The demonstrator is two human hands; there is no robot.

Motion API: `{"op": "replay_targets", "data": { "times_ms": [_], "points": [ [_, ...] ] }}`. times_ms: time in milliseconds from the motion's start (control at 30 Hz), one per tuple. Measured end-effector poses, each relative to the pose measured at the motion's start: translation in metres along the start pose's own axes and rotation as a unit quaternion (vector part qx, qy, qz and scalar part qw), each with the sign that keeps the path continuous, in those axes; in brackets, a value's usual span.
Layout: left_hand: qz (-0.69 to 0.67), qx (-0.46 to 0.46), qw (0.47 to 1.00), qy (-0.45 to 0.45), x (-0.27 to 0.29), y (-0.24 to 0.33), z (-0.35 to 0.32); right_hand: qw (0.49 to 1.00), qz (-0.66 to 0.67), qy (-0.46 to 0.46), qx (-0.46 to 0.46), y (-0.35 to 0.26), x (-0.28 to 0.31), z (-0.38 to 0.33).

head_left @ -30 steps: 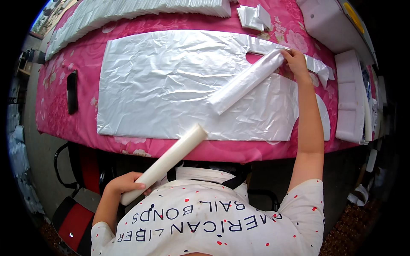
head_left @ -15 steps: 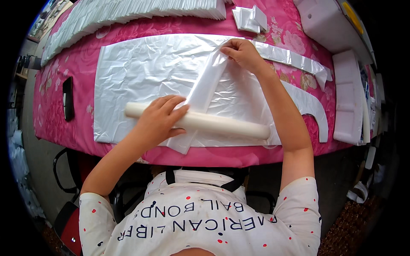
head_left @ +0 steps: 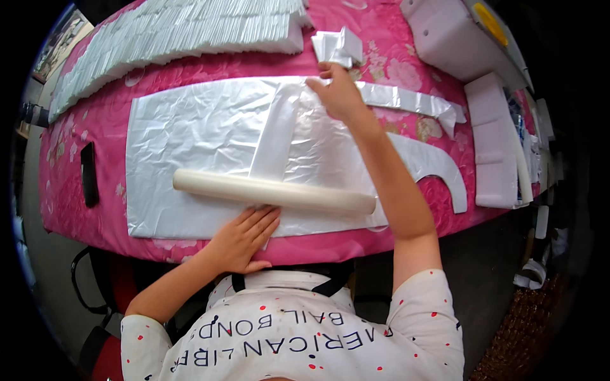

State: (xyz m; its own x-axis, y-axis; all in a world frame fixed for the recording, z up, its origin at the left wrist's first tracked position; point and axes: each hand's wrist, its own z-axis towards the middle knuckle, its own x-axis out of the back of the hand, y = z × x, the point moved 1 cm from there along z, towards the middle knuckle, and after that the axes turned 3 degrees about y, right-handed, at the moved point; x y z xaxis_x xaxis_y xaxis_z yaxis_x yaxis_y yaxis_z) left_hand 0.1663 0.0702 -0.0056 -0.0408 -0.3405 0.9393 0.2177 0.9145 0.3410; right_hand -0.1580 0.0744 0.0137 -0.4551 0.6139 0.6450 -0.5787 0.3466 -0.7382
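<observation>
A thin, shiny white plastic sheet shaped like an apron lies spread over the table, with a long strap and a curved cut-out at its right. A narrow plastic strip runs flat across its middle. Over the strip's near part rests a long off-white roller or tube, touched by neither hand. My left hand lies flat at the sheet's near edge, just below the tube, fingers stretched. At the sheet's far edge, my right hand is open, fingers apart, beside the strip's far end and close to a small folded plastic bundle.
Long rows of stacked folded plastic fill the far left. A black phone lies left of the sheet on the pink flowered tablecloth. White foam boxes stand along the right edge. A chair is at the lower left.
My left hand has come off the tube and moved nearer me onto the sheet's edge. My right hand has let go of the strip, which now lies flat. The whole view has shifted slightly.
</observation>
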Motion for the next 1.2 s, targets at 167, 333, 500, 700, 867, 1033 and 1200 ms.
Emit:
{"op": "replay_targets", "data": {
  "times_ms": [167, 333, 500, 700, 867, 1033, 1200],
  "points": [
    [0.052, 0.047, 0.997, 0.0, -0.014, 0.023, -0.002, 0.958, -0.017, -0.216, 0.188, -0.059, 0.002, -0.132],
    [0.077, 0.06, 0.995, -0.006, -0.016, 0.034, 0.001, 0.956, -0.123, -0.17, 0.206, -0.043, 0.009, -0.187],
    [0.066, 0.046, 0.997, 0.007, -0.018, 0.031, -0.003, 0.964, -0.185, -0.017, 0.192, 0.015, 0.057, -0.154],
    [0.014, 0.043, 0.999, 0.016, -0.006, 0.017, -0.008, 0.968, -0.235, 0.057, 0.072, 0.028, 0.105, -0.154],
    [0.043, 0.069, 0.997, 0.002, -0.025, 0.036, -0.007, 0.961, -0.095, -0.161, 0.202, -0.031, 0.055, -0.195],
    [0.096, 0.085, 0.991, 0.034, -0.037, 0.049, -0.006, 0.94, -0.114, -0.126, 0.294, -0.037, 0.017, -0.177],
    [0.131, 0.077, 0.988, 0.038, -0.044, 0.049, -0.008, 0.934, -0.133, -0.09, 0.32, -0.019, -0.003, -0.099]
  ]
}}
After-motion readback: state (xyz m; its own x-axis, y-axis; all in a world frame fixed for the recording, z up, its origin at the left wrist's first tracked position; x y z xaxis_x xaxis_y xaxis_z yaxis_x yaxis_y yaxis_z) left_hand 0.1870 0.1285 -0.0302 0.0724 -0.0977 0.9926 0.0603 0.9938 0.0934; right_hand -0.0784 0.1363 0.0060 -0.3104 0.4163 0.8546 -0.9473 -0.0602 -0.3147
